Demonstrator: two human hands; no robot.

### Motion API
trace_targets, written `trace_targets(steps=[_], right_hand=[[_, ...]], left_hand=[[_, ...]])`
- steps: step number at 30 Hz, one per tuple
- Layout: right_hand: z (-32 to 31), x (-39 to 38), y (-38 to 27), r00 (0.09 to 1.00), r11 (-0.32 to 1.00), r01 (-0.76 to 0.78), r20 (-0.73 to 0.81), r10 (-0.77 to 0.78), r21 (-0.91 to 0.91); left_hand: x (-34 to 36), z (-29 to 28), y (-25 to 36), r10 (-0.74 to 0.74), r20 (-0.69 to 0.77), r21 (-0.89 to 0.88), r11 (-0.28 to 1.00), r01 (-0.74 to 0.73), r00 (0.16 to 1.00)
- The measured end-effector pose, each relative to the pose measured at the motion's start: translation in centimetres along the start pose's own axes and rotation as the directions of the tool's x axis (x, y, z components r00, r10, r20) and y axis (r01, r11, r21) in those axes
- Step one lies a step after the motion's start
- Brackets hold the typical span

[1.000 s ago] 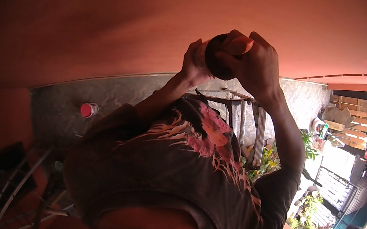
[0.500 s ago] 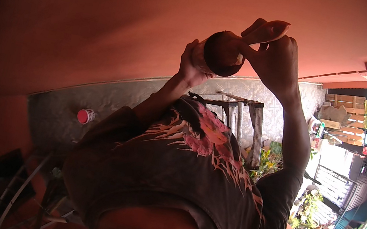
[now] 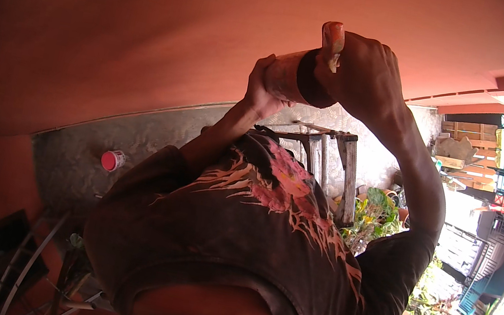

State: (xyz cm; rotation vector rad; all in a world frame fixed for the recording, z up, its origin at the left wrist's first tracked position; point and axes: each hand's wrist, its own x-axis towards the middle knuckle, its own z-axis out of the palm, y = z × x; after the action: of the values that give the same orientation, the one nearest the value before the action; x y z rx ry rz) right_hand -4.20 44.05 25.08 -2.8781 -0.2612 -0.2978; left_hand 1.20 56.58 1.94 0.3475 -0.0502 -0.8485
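My left hand point(image 3: 262, 92) is wrapped round a paint tub point(image 3: 287, 74), held out in front of my chest near the wall. The tub lies tipped, its dark mouth facing right. In my right hand point(image 3: 368, 77) is a paintbrush point(image 3: 332, 40) with a paint-smeared handle. My right fingers and the brush are at the tub's mouth. The back of that hand hides the brush's lower part, so I cannot tell whether the bristles touch the tub's inside.
An orange-red wall point(image 3: 154, 25) fills the upper view. Below are a grey concrete floor point(image 3: 76, 140), a small pot with a red top point(image 3: 112, 160), and a wooden stand point(image 3: 345, 181). Potted plants point(image 3: 373, 216) and wooden pallets point(image 3: 476, 146) are to the right.
My right hand has turned and moved left to the tub's mouth. The brush handle has swung from pointing right to upright. The tub has stayed in my left hand, its mouth turned further right.
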Motion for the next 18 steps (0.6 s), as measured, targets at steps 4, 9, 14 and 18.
trace_targets(steps=[4,9,14,18], right_hand=[[-0.6,0.2,-0.6,0.998,1.0,0.001,0.057,0.0,-0.028],[-1.0,0.1,-0.4,0.996,0.999,0.024,0.086,-0.021,-0.033],[-1.5,-0.4,1.2,0.979,0.982,0.161,0.108,-0.171,0.093],[-2.7,0.1,3.8,0.942,0.839,0.085,0.232,-0.244,0.537]], left_hand=[[0.1,-0.2,-0.2,-0.008,0.018,-0.013,1.0,0.008,1.0],[0.1,0.0,-0.3,-0.025,0.045,-0.012,1.0,0.025,0.999],[0.2,-0.1,-0.3,-0.041,0.016,-0.006,0.999,0.041,0.999],[-0.4,1.0,-0.3,-0.034,-0.023,-0.028,0.999,0.033,0.999]])
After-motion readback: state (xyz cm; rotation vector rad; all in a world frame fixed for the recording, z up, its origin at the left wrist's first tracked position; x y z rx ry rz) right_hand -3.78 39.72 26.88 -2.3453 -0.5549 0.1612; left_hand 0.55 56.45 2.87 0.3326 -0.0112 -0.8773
